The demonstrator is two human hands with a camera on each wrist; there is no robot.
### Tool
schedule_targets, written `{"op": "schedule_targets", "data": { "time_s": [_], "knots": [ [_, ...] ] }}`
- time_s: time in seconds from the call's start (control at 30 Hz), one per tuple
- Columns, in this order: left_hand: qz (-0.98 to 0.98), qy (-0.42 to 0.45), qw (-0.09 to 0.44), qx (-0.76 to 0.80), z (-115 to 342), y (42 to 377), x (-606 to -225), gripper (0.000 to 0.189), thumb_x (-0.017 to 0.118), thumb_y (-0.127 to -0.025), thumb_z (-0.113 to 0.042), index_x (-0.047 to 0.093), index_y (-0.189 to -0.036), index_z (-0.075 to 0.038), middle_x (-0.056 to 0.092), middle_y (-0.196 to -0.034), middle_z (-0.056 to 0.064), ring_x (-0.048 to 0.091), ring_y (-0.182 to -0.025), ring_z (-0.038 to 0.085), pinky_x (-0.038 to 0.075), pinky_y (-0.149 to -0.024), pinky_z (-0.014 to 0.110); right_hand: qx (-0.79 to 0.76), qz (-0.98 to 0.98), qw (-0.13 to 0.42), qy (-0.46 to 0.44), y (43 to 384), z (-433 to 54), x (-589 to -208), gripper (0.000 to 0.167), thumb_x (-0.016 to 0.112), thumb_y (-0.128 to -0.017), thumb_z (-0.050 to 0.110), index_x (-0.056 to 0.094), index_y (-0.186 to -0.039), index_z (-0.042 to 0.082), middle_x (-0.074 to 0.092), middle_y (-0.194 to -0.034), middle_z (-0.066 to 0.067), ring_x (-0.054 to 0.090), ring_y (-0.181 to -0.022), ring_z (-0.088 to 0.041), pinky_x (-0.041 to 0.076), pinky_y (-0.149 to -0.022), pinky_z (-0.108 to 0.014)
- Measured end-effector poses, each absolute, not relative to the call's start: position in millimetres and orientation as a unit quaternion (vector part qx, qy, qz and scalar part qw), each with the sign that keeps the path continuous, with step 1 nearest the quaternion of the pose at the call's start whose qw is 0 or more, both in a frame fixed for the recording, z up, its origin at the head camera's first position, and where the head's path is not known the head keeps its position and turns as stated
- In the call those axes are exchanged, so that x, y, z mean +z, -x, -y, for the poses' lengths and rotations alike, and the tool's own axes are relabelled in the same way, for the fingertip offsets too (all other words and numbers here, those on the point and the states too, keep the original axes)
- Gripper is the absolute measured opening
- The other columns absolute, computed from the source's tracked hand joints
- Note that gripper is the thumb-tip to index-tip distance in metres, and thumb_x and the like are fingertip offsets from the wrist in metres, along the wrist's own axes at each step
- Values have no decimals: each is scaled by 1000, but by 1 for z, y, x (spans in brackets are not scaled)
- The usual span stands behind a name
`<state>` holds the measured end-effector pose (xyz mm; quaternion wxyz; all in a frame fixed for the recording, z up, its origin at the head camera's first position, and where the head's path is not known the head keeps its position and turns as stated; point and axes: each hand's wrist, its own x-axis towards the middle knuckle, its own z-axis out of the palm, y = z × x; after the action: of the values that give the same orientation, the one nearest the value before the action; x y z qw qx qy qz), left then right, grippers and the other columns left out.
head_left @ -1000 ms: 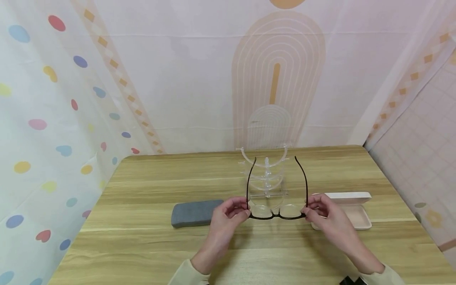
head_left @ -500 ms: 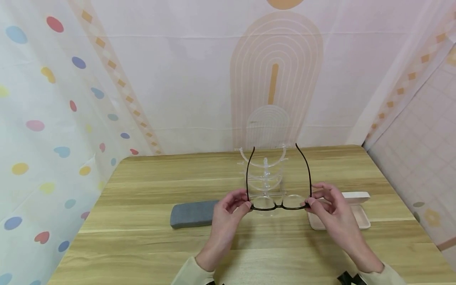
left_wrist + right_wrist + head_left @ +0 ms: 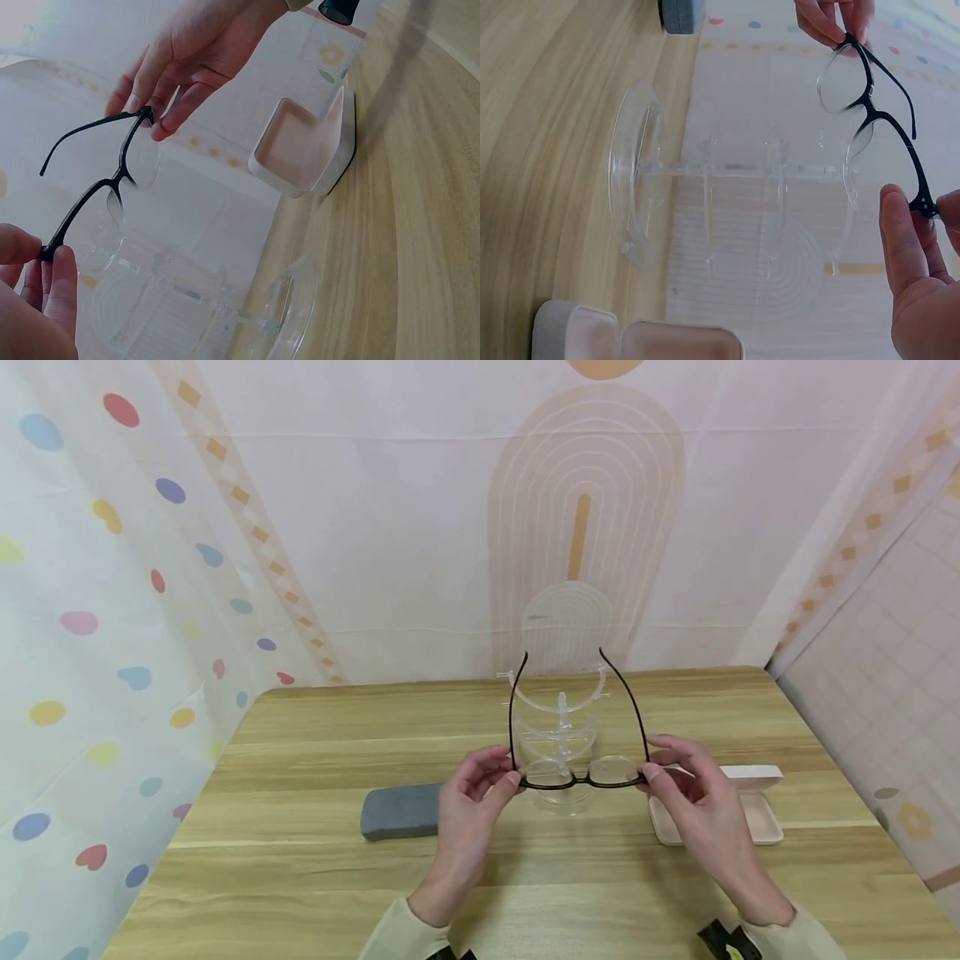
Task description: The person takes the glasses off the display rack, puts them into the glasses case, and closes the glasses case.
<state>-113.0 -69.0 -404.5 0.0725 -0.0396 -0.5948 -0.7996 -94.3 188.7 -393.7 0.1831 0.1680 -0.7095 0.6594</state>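
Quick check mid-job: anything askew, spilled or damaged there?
Nothing stands out. The glasses show no visible damage, held roughly level by the left hand and right hand. The clear stand is upright; the grey case and open pale case rest on the table. No spill shows.

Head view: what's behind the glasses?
Behind the glasses: the clear tiered stand, wooden table and patterned backdrop, mostly visible; parts directly behind the black rim are covered.

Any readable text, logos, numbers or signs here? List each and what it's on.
None readable.
Black-framed glasses, grey case, clear stand, open case: no legible marking.
Yellow patch on the black piece at the right sleeve: too small to tell.
Backdrop: printed shapes, no lettering visible.
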Motion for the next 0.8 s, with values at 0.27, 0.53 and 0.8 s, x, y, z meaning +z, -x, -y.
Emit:
{"op": "schedule_targets", "data": {
  "time_s": [0.27, 0.53, 0.8],
  "knots": [
    [591, 38, 88, -801, 73, 112, -401, 31, 68, -88, 16, 64, -119, 14, 67, -102, 11, 69, -92, 16, 62, -82, 31, 658, 711, 193, -153, 94, -181, -391, 28, 60, -97, -14, 64, -124, -10, 70, -109, -4, 75, -90, -13, 61, -79, -26],
    [599, 39, 103, -793, 76, 111, -401, 28, 67, -88, 17, 64, -117, 15, 69, -101, 9, 69, -90, 11, 61, -82, 30, 670, 687, 207, -189, 97, -177, -392, 24, 59, -94, -20, 67, -115, -13, 74, -100, -5, 75, -87, -12, 60, -78, -23],
    [589, 38, 100, -801, 78, 111, -399, 28, 67, -89, 16, 66, -117, 14, 69, -102, 10, 71, -89, 16, 62, -82, 31, 646, 708, 207, -195, 97, -175, -391, 26, 60, -93, -20, 69, -116, -10, 70, -103, -3, 73, -93, -10, 59, -80, -21]
  ]
}}
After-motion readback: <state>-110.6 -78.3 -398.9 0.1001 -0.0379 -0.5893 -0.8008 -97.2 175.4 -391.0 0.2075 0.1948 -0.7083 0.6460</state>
